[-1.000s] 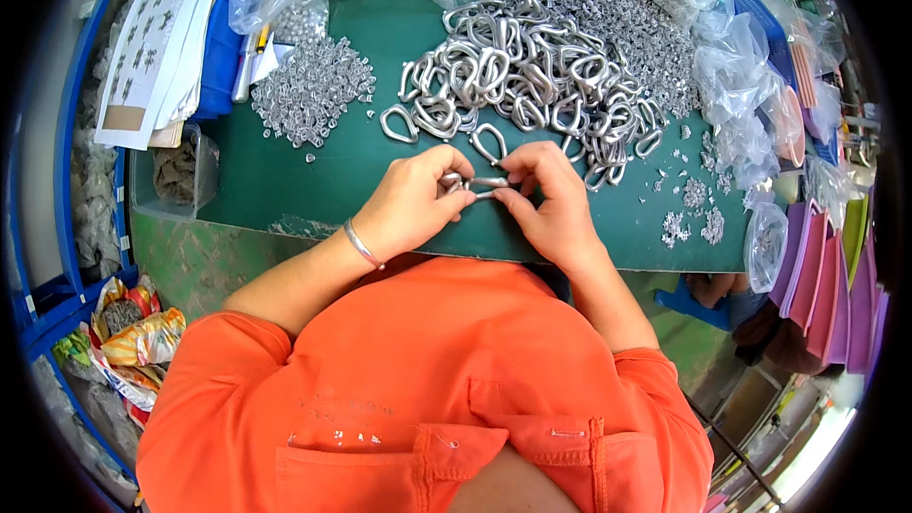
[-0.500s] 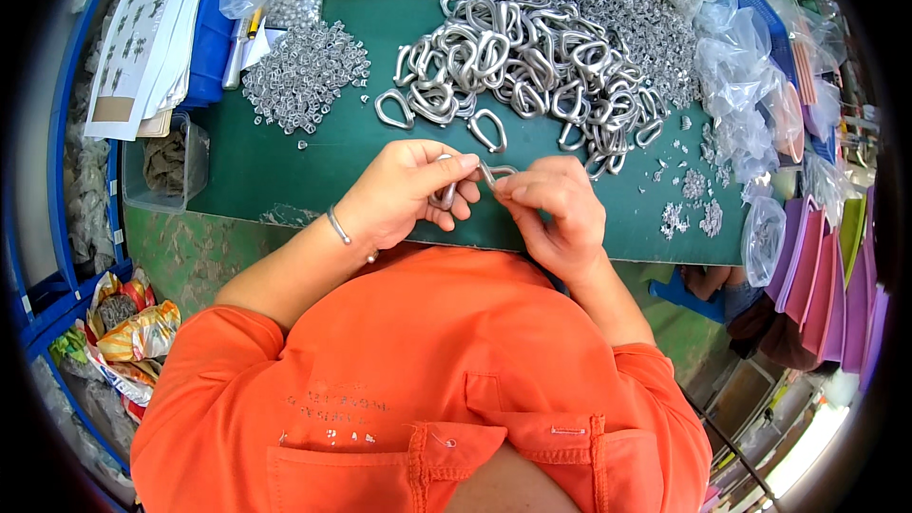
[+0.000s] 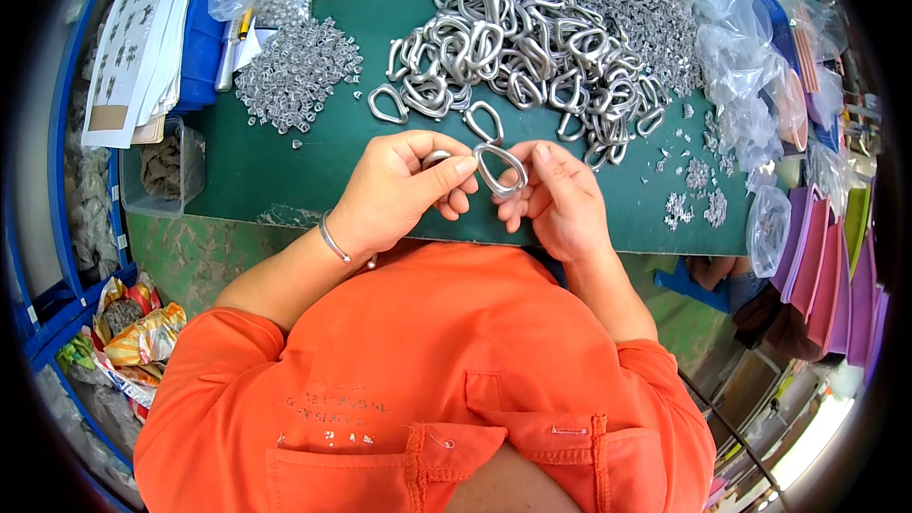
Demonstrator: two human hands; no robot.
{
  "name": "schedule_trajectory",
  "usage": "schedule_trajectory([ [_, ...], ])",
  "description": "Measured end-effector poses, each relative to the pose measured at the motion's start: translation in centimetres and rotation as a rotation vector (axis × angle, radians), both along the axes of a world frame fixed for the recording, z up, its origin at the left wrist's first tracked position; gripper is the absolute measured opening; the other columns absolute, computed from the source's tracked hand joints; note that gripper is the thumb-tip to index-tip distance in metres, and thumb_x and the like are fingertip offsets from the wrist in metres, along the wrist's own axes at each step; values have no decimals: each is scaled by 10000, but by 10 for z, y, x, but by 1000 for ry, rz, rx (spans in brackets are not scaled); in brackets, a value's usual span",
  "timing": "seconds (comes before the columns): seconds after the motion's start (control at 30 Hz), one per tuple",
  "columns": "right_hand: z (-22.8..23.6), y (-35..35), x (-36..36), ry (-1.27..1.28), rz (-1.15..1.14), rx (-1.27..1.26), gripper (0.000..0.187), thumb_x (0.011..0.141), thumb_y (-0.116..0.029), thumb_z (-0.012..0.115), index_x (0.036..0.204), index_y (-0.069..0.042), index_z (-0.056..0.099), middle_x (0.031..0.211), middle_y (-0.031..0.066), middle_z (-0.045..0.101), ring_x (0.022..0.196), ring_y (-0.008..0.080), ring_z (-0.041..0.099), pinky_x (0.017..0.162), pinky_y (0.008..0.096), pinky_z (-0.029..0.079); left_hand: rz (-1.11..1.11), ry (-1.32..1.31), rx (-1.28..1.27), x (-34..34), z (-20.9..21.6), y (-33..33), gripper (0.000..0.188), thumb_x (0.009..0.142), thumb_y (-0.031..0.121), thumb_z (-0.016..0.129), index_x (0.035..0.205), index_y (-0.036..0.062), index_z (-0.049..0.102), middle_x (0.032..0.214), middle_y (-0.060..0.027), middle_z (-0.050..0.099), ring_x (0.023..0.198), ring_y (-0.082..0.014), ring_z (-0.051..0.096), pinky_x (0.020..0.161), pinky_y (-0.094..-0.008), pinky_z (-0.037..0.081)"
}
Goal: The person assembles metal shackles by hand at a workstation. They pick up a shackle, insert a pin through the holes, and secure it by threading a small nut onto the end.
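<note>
From where I stand, left hand point(image 3: 404, 180) pinches a silver ring point(image 3: 511, 158) by one side over the green table point(image 3: 285, 176), leaving its loop exposed; right hand's point(image 3: 568, 201) fingers spread beside it, contact unclear.

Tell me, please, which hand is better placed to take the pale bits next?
Probably the right hand: it is nearer the pale bits, while the left hand pinches a ring; whether the right touches it is unclear.

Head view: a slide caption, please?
Left hand pinching an oval silver metal ring beside right hand, before heaped similar rings.
</note>
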State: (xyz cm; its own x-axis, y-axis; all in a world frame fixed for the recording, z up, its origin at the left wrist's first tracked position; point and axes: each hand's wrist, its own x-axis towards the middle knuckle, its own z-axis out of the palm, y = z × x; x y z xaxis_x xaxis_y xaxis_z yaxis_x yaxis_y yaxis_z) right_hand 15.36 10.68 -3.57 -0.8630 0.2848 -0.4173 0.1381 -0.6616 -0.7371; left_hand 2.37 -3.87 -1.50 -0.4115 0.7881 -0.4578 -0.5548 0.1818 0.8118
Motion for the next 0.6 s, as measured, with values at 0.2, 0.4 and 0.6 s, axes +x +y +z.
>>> schedule_trajectory([
  [0.2,-3,-1,1,-14,87,-63,369,929,-333,411,964,14,532,748,131,611,577,155,599,484,231,482,2,73,21,2,2,-1,132,848,107,580,894,-15,598,725,-40,600,618,-71,569,556,-203,493],
  [0.4,-3,-4,4,16,55,-25,288,913,-265,473,940,11,552,827,149,622,662,180,620,553,251,507,-15,184,27,3,3,0,123,836,77,584,907,-23,598,728,-39,602,607,-74,567,558,-197,482],
  [0.6,8,14,5,100,-128,106,174,754,74,605,900,1,543,881,95,584,732,147,594,570,252,510,-31,97,-18,2,6,4,144,810,22,591,944,-31,594,744,-50,596,613,-85,563,543,-201,473],
])
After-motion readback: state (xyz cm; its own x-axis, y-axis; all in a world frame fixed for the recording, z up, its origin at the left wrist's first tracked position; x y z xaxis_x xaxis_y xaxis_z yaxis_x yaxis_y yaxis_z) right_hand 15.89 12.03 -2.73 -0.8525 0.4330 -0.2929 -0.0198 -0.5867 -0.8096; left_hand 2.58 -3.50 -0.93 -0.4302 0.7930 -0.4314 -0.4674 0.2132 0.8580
